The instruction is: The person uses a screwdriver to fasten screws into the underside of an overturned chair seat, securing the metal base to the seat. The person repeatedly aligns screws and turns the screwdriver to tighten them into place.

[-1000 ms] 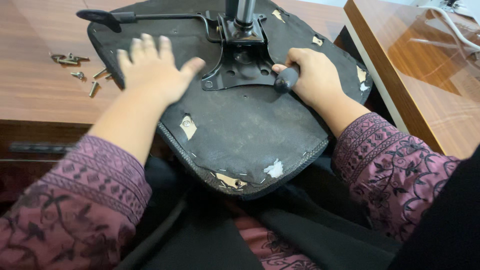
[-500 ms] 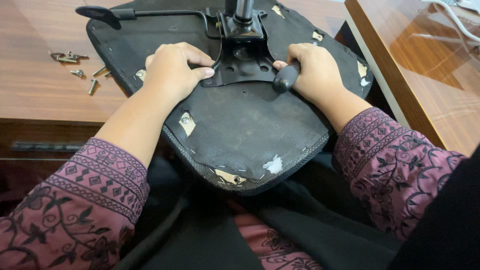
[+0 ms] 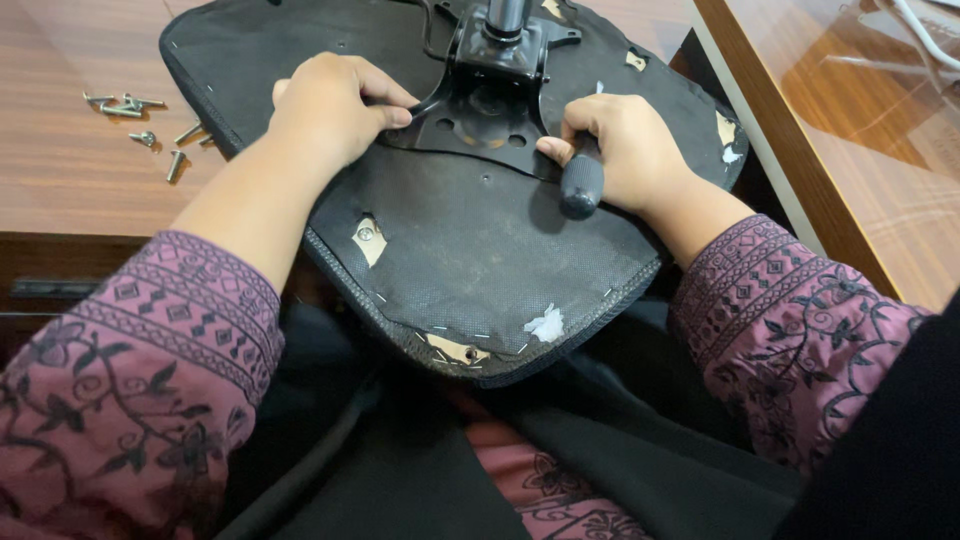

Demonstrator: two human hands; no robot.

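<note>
Both hands (image 3: 480, 125) grip the seat's metal plate (image 3: 480, 120).

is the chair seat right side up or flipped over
Flipped over: the chair seat shows its stapled black underside, with the metal mounting plate facing up.

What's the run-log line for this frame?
left hand: gripping edge of black metal plate | right hand: holds dark tool handle | seat underside: upturned on desk edge and lap | loose screws: on desk, left

The post (image 3: 507, 14) on the black bracket (image 3: 480, 100) is cut off by the top edge. The right hand (image 3: 625, 150) hides all of the tool except its dark handle (image 3: 581, 184). The left hand (image 3: 330, 105) covers its own fingertips. Screws (image 3: 150, 130) are too small to tell apart.
</note>
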